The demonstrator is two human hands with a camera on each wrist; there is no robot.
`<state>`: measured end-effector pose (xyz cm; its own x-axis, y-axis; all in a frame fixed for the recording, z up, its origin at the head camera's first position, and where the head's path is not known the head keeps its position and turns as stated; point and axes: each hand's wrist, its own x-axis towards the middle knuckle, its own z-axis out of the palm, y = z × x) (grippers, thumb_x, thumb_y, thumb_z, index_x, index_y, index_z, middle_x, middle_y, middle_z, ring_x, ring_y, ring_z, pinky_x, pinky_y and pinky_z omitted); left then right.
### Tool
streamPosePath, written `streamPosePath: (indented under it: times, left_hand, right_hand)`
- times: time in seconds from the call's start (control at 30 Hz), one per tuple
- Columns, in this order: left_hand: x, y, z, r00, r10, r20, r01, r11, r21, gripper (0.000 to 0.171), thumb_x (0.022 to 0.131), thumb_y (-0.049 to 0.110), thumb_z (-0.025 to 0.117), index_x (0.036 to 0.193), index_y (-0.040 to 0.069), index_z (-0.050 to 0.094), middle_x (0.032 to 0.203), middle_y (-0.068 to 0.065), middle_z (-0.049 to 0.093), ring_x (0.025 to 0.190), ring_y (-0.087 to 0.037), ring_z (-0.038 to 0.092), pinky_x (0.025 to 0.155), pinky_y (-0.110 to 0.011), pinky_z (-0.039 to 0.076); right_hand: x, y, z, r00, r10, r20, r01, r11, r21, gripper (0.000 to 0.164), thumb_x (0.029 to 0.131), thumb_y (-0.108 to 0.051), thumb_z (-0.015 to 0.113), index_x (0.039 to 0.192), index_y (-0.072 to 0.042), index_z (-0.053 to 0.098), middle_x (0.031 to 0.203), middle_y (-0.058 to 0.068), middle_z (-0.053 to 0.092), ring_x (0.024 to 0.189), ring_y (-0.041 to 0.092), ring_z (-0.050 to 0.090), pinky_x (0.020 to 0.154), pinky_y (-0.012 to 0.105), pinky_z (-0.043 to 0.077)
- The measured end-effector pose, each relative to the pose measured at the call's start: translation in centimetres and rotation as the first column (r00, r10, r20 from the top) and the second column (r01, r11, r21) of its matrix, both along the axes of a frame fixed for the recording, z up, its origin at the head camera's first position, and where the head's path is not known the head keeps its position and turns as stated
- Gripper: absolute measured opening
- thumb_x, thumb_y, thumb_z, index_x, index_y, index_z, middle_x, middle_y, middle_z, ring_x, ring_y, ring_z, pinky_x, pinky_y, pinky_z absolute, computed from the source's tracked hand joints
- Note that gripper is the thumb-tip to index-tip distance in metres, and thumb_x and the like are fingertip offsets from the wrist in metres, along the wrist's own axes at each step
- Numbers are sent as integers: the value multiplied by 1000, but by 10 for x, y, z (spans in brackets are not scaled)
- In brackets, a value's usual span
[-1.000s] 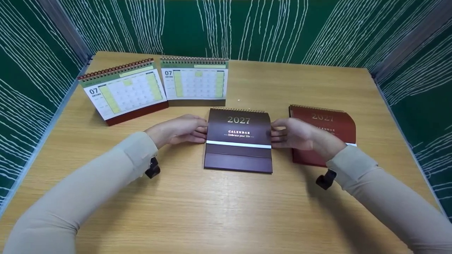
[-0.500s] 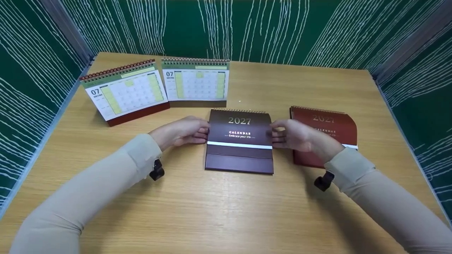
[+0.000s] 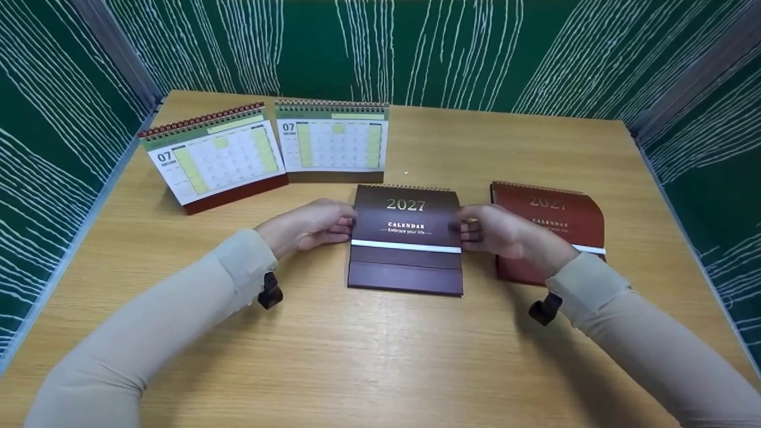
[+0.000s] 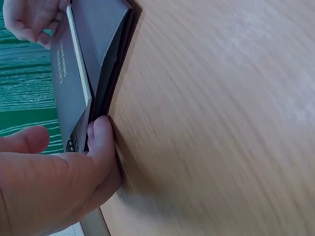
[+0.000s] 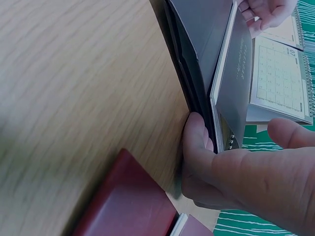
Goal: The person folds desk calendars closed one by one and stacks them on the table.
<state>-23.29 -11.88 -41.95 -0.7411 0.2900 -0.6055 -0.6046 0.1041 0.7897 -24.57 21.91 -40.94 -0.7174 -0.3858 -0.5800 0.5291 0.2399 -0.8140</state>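
Note:
A dark brown desk calendar with "2027" in gold lies low on the table, its spiral at the far edge. A white band crosses its cover. My left hand holds its left side, with bent fingers against the edge. On the opposite side, my right hand holds the right edge in the same way. In the left wrist view, the fingers meet the calendar's side near the table, and the thumb stands apart. The right wrist view shows bent fingers at the other side. Exact fingertip contact is partly hidden.
A red 2027 calendar lies at the right, partly behind my right hand and wrist. Two upright desk calendars, one with a red base and one with a brown base, stand at the back left. Green panels border the wooden table.
The head view has shifted slightly, so everything appears a little lower and to the right. Both hands stay at the brown calendar's sides, and it shows no clear movement on the table.

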Motion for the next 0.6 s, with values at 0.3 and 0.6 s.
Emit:
streamPosePath:
  times: [0.3, 0.6]
  left_hand:
    - [2, 5, 1, 999, -1, -39, 2, 1000, 4, 60, 107, 9, 55, 162, 1, 33, 145, -18, 56, 131, -27, 55, 120, -39, 43]
    - [4, 10, -2, 995, 31, -94, -32, 999, -13, 61, 103, 2, 55, 160, 1, 35, 151, -19, 55, 137, -30, 56, 119, -41, 44]
  right_hand:
    - [0, 5, 1, 1000, -19, -3, 18, 1000, -12, 15, 111, -15, 45, 124, -9, 43, 94, -2, 57, 95, 15, 54, 97, 32, 52]
    - [-1, 2, -4, 998, -36, -46, 35, 999, -37, 69, 111, -11, 45, 167, 0, 7, 107, 1, 51, 101, 14, 50, 98, 28, 49]
